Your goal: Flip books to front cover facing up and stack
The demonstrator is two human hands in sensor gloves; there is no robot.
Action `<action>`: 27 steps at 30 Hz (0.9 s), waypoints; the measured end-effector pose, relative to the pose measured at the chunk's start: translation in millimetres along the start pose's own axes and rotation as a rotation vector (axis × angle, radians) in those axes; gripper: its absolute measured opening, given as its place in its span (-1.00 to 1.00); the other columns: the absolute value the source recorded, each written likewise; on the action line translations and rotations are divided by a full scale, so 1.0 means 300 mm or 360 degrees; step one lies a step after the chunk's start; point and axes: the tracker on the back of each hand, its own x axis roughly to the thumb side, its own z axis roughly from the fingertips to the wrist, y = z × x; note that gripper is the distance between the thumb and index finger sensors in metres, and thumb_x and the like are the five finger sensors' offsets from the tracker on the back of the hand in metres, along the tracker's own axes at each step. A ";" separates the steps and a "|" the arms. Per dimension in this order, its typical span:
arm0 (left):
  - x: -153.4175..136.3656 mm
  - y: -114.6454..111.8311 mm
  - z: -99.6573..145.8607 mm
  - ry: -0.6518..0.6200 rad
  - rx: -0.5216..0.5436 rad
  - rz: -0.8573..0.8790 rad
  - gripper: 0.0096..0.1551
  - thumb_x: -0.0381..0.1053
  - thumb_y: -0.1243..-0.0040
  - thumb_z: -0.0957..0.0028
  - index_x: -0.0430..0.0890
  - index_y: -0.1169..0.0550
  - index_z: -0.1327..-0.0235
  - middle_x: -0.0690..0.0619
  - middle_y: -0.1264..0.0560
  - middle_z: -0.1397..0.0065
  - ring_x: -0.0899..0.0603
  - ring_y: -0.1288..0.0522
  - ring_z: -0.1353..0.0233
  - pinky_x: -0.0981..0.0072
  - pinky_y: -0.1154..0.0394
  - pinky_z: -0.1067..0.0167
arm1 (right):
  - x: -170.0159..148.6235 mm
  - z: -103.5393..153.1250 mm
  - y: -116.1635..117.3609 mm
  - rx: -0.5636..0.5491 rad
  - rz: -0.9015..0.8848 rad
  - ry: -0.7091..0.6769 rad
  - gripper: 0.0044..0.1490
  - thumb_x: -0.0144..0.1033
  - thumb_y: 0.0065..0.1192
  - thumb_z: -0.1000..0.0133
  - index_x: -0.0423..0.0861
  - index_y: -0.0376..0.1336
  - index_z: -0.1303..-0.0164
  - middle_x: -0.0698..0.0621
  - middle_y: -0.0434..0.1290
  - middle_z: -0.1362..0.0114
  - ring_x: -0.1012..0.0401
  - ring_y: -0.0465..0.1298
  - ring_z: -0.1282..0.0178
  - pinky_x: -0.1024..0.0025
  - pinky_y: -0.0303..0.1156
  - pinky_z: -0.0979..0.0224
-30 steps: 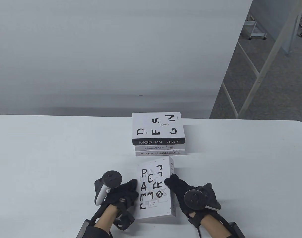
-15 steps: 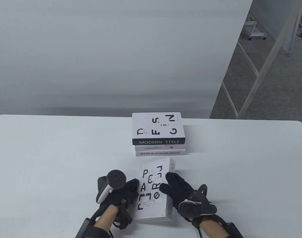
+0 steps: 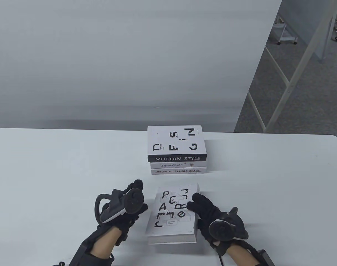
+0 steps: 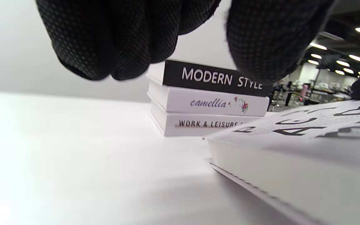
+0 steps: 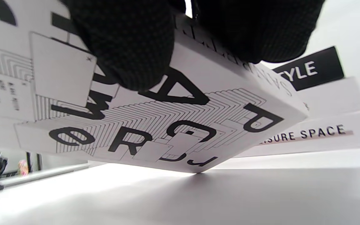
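Observation:
A white book with scattered black letters [image 3: 171, 214] lies cover up near the table's front edge, slightly tilted. My right hand [image 3: 196, 201] grips its right edge, thumb on the cover. The right wrist view shows the book [image 5: 167, 125] raised on that side, one corner on the table. My left hand [image 3: 135, 194] hangs just left of the book, holding nothing; the left wrist view shows its fingers [image 4: 111, 40] free above the table beside the book [image 4: 292, 150]. A stack of three books [image 3: 176, 149] stands behind, "MODERN STYLE" on top, front cover up.
The white table [image 3: 46, 171] stretches wide to the left and right of the books. A grey wall panel [image 3: 129, 55] rises behind its far edge. The stack's spines face me in the left wrist view [image 4: 211, 100].
My left hand has let go of the book and moved left. The book has come down flatter, its page edge now facing me. My right hand stays on its right edge.

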 end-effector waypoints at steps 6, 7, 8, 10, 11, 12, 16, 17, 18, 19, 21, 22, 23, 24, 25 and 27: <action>-0.057 0.069 0.056 -0.0044 0.0070 -0.0070 0.18 0.37 -0.26 0.17 -0.22 -0.16 -0.59 -0.33 -0.13 -0.62 -0.61 -0.09 -0.55 -0.46 -0.22 -0.34 | -0.056 0.017 -0.006 -0.0091 -0.0355 0.0306 -0.10 -0.22 0.44 0.15 -0.04 0.08 -0.37 -0.38 0.25 -0.44 -0.28 0.46 -0.26 -0.04 0.52 -0.21; -0.062 0.078 0.060 -0.0045 0.0077 -0.0076 0.20 0.39 -0.25 0.18 -0.22 -0.15 -0.59 -0.35 -0.10 -0.63 -0.63 -0.03 -0.55 -0.49 -0.17 -0.34 | -0.063 0.020 0.001 -0.0101 -0.0438 0.0360 -0.10 -0.21 0.44 0.15 -0.06 0.09 -0.37 -0.38 0.26 -0.43 -0.28 0.47 -0.25 -0.03 0.52 -0.20; -0.066 0.085 0.065 -0.0040 0.0084 -0.0083 0.22 0.41 -0.22 0.18 -0.22 -0.13 -0.60 -0.37 -0.06 -0.63 -0.65 0.03 -0.54 -0.52 -0.12 -0.34 | -0.067 0.022 0.005 -0.0120 -0.0517 0.0404 -0.10 -0.21 0.44 0.15 -0.07 0.09 -0.37 -0.39 0.26 -0.42 -0.28 0.47 -0.24 -0.03 0.53 -0.19; -0.071 0.099 0.073 -0.0041 0.0087 -0.0097 0.25 0.45 -0.20 0.19 -0.23 -0.11 -0.61 -0.39 0.01 -0.63 -0.66 0.15 -0.52 -0.55 -0.02 -0.33 | -0.067 0.016 0.003 -0.0145 -0.0572 0.0449 -0.10 -0.23 0.45 0.16 -0.08 0.10 -0.37 -0.40 0.27 -0.42 -0.29 0.47 -0.23 -0.04 0.53 -0.18; -0.074 0.107 0.078 -0.0035 0.0088 -0.0116 0.27 0.46 -0.19 0.19 -0.23 -0.10 -0.62 -0.39 0.04 -0.63 -0.66 0.19 -0.51 -0.57 0.02 -0.33 | -0.067 0.012 -0.003 -0.0146 -0.0580 0.0466 -0.10 -0.21 0.44 0.15 -0.09 0.10 -0.37 -0.40 0.28 -0.41 -0.28 0.49 -0.22 -0.03 0.54 -0.17; -0.077 0.114 0.081 -0.0026 0.0088 -0.0133 0.28 0.47 -0.18 0.19 -0.24 -0.09 -0.62 -0.40 0.06 -0.63 -0.66 0.22 -0.50 -0.57 0.06 -0.32 | -0.066 0.007 -0.008 -0.0152 -0.0595 0.0478 -0.10 -0.20 0.43 0.15 -0.10 0.10 -0.37 -0.40 0.29 -0.40 -0.27 0.50 -0.21 -0.01 0.55 -0.15; -0.095 0.149 0.099 -0.0003 0.0124 -0.0124 0.28 0.47 -0.17 0.20 -0.25 -0.10 -0.62 -0.40 0.06 -0.62 -0.65 0.23 -0.49 -0.57 0.06 -0.31 | -0.073 -0.006 -0.020 -0.0238 -0.0859 0.0640 -0.08 -0.12 0.40 0.14 -0.15 0.10 -0.37 -0.40 0.34 -0.36 -0.23 0.56 -0.14 0.06 0.62 -0.09; -0.099 0.157 0.104 -0.0001 0.0131 -0.0110 0.28 0.48 -0.18 0.20 -0.25 -0.10 -0.62 -0.40 0.06 -0.62 -0.65 0.23 -0.49 -0.57 0.06 -0.31 | -0.075 -0.009 -0.021 -0.0255 -0.0924 0.0676 -0.08 -0.10 0.39 0.13 -0.17 0.09 -0.37 -0.40 0.35 -0.34 -0.22 0.58 -0.13 0.08 0.63 -0.07; -0.105 0.165 0.109 0.0003 0.0139 -0.0098 0.28 0.48 -0.17 0.19 -0.25 -0.11 -0.62 -0.40 0.05 -0.62 -0.65 0.22 -0.49 -0.57 0.06 -0.31 | -0.081 -0.014 -0.022 -0.0281 -0.1013 0.0732 -0.07 -0.07 0.37 0.11 -0.20 0.09 -0.37 -0.39 0.37 -0.32 -0.18 0.61 -0.10 0.13 0.66 -0.04; -0.110 0.175 0.115 0.0011 0.0156 -0.0092 0.28 0.47 -0.18 0.20 -0.25 -0.11 -0.62 -0.40 0.05 -0.62 -0.65 0.22 -0.49 -0.57 0.05 -0.31 | -0.088 -0.022 -0.022 -0.0311 -0.1105 0.0799 -0.07 -0.04 0.35 0.10 -0.23 0.08 -0.37 -0.40 0.39 -0.30 -0.15 0.63 -0.07 0.18 0.68 -0.01; -0.118 0.189 0.123 0.0026 0.0177 -0.0099 0.27 0.47 -0.18 0.19 -0.24 -0.12 -0.62 -0.40 0.04 -0.63 -0.65 0.22 -0.49 -0.57 0.05 -0.31 | -0.097 -0.039 -0.019 -0.0342 -0.1231 0.0887 -0.06 -0.04 0.27 0.05 -0.32 0.05 -0.37 -0.44 0.40 -0.26 -0.13 0.65 -0.04 0.23 0.71 0.02; -0.123 0.196 0.127 0.0034 0.0186 -0.0101 0.27 0.47 -0.18 0.20 -0.24 -0.13 -0.62 -0.40 0.03 -0.62 -0.65 0.21 -0.49 -0.57 0.05 -0.31 | -0.104 -0.056 -0.016 -0.0338 -0.1337 0.0926 -0.05 -0.03 0.23 0.02 -0.37 0.03 -0.36 -0.45 0.41 -0.24 -0.12 0.65 -0.03 0.26 0.71 0.03; -0.126 0.199 0.129 0.0038 0.0191 -0.0098 0.27 0.47 -0.18 0.20 -0.25 -0.13 -0.62 -0.40 0.03 -0.62 -0.65 0.21 -0.49 -0.57 0.05 -0.31 | -0.110 -0.074 -0.013 -0.0332 -0.1432 0.0959 -0.04 -0.02 0.18 -0.01 -0.43 0.01 -0.35 -0.46 0.40 -0.23 -0.10 0.65 -0.03 0.27 0.72 0.03; -0.131 0.203 0.132 0.0037 0.0194 -0.0088 0.27 0.47 -0.19 0.20 -0.24 -0.14 -0.61 -0.40 0.03 -0.63 -0.65 0.21 -0.49 -0.57 0.04 -0.31 | -0.113 -0.090 -0.012 -0.0330 -0.1495 0.0997 -0.04 -0.02 0.17 -0.02 -0.44 0.00 -0.35 -0.46 0.40 -0.22 -0.10 0.66 -0.03 0.28 0.72 0.03; -0.134 0.205 0.133 0.0037 0.0195 -0.0075 0.27 0.47 -0.19 0.20 -0.24 -0.14 -0.61 -0.40 0.02 -0.62 -0.65 0.21 -0.49 -0.57 0.04 -0.31 | -0.119 -0.114 -0.013 -0.0338 -0.1569 0.1053 -0.04 -0.02 0.16 -0.03 -0.46 -0.01 -0.34 -0.46 0.40 -0.22 -0.10 0.66 -0.03 0.29 0.72 0.04; -0.143 0.210 0.138 0.0039 0.0195 -0.0052 0.26 0.47 -0.19 0.20 -0.24 -0.15 -0.61 -0.40 0.02 -0.62 -0.65 0.21 -0.49 -0.57 0.04 -0.31 | -0.130 -0.170 -0.019 -0.0360 -0.1655 0.1121 -0.04 -0.01 0.16 -0.04 -0.48 0.00 -0.33 -0.46 0.42 -0.20 -0.09 0.67 -0.01 0.28 0.73 0.05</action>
